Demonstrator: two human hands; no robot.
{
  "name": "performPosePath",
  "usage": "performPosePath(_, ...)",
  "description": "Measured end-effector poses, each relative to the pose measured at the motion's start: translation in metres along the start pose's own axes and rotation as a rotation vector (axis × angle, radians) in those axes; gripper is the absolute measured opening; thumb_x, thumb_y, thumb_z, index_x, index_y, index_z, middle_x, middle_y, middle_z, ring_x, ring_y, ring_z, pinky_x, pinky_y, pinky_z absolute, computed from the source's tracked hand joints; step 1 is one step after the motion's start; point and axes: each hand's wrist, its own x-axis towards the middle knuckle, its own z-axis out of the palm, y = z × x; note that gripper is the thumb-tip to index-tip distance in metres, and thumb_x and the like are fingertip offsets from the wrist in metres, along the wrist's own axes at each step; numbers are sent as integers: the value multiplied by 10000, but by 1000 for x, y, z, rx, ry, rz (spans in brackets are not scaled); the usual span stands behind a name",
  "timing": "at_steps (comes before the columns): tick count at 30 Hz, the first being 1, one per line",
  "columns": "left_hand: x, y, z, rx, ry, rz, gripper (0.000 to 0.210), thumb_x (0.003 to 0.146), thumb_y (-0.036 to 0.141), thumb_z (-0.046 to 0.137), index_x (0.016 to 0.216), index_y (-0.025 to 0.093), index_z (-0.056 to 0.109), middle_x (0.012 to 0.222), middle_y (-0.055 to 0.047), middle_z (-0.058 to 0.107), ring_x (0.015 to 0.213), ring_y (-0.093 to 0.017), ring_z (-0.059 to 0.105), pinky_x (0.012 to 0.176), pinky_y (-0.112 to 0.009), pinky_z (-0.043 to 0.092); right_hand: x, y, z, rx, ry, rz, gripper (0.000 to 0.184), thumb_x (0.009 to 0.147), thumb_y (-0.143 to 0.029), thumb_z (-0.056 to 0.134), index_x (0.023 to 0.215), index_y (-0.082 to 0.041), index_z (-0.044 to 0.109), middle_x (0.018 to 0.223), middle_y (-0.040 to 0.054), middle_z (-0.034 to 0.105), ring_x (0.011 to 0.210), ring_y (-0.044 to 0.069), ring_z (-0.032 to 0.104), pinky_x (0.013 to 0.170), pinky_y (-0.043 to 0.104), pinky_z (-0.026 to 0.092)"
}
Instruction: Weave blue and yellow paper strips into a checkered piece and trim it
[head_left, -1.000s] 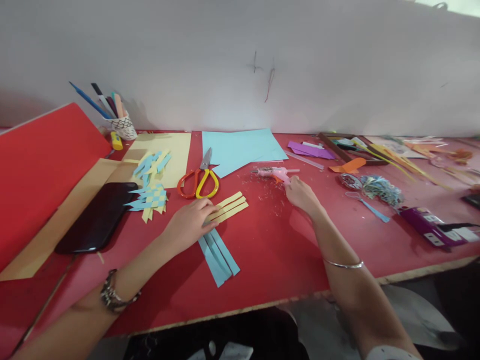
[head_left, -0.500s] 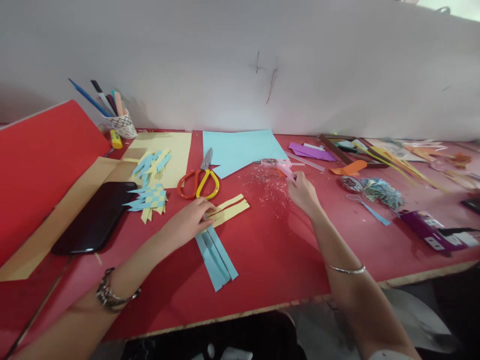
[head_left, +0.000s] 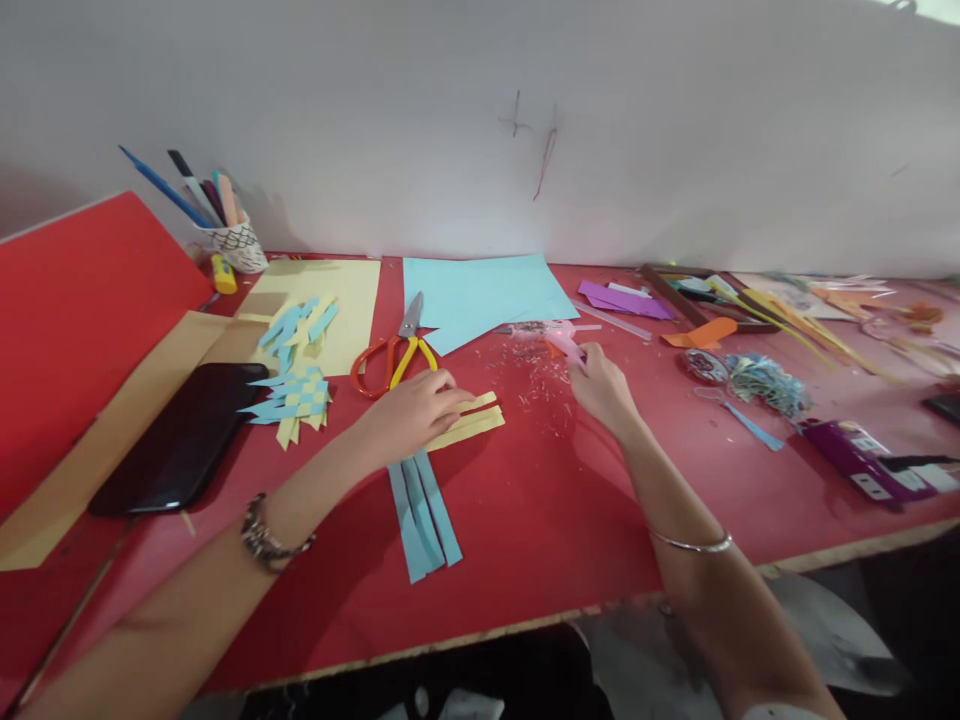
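My left hand [head_left: 421, 404] is over the slit yellow paper strips [head_left: 469, 425], its fingers curled down onto them; its fingertips are partly hidden. Slit light-blue paper strips [head_left: 426, 520] run from under the yellow ones toward the table's front edge. Gripped in my right hand [head_left: 604, 390] by its handle is a pink glue gun [head_left: 566, 343], lying on its side with its nozzle to the left. Red-and-yellow-handled scissors [head_left: 401, 345] lie just behind my left hand. Woven blue-and-yellow paper pieces [head_left: 300, 393] rest to the left.
A black phone [head_left: 184, 435] lies at the left, near a pen cup [head_left: 238, 245]. Light-blue sheet [head_left: 487, 290] and yellow sheet [head_left: 352, 300] lie by the wall. Glittery scraps [head_left: 536, 375] surround the glue gun. A purple power strip [head_left: 862, 460] sits at the right.
My left hand has moved right along the yellow strips, partly covering the scissors' yellow handle. The blue strips have swung slightly left. My right hand stays on the glue gun.
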Motion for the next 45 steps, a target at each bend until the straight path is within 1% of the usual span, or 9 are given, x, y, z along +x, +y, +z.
performPosePath(6,31,4,15,101,-139,101,377,877,190,352,1202,242,535,957,-66,527,711,-148,534,589,-241,376,0,-1,-1,-3,-7,3,144,833,-233,335,896,-193,458,851,109,628,743,234,571,536,264,308)
performPosePath(14,34,1,18,91,-161,116,324,873,175,379,1138,215,560,1001,-57,531,742,-132,544,594,-220,369,1,2,-2,21,16,22,146,831,-231,335,900,-185,455,840,112,620,731,231,564,551,266,310)
performPosePath(19,34,6,16,205,-188,130,390,872,132,372,1208,276,507,1014,-53,544,764,-149,561,595,-232,363,5,6,-1,51,48,24,142,822,-245,335,884,-187,449,860,125,617,729,236,557,545,269,307)
performPosePath(24,37,13,13,260,-169,111,333,839,86,387,1112,180,553,994,-79,563,771,-170,570,535,-232,332,7,10,-1,87,83,24,119,812,-232,336,868,-197,435,847,117,613,721,227,552,548,269,319)
performPosePath(27,38,13,15,241,-140,97,243,845,119,401,1011,130,578,966,-91,572,768,-175,572,519,-233,331,8,11,0,106,102,21,110,804,-233,342,856,-199,433,846,119,613,728,231,552,550,272,323)
performPosePath(32,36,9,19,134,-48,91,167,853,196,421,882,154,581,901,-49,583,703,-139,566,550,-231,370,9,12,3,133,124,7,107,791,-252,354,831,-201,439,855,123,616,731,236,561,559,283,334)
performPosePath(36,25,5,10,3,78,57,114,818,170,416,826,169,529,866,-27,570,741,-117,553,626,-222,420,10,13,5,163,157,1,141,781,-265,346,854,-198,447,851,122,614,740,238,562,575,294,345)
performPosePath(40,3,-3,-5,-413,264,-3,59,727,200,431,697,190,480,818,-15,559,720,-116,528,620,-221,440,10,11,2,200,191,8,175,769,-282,323,864,-199,445,844,111,606,731,224,551,592,300,350)
performPosePath(45,-31,-14,-10,-615,262,-156,56,663,245,445,632,204,423,777,-8,543,762,-140,529,683,-243,451,4,-2,-3,238,200,26,177,706,-377,415,776,-214,410,766,59,582,663,192,525,581,292,344)
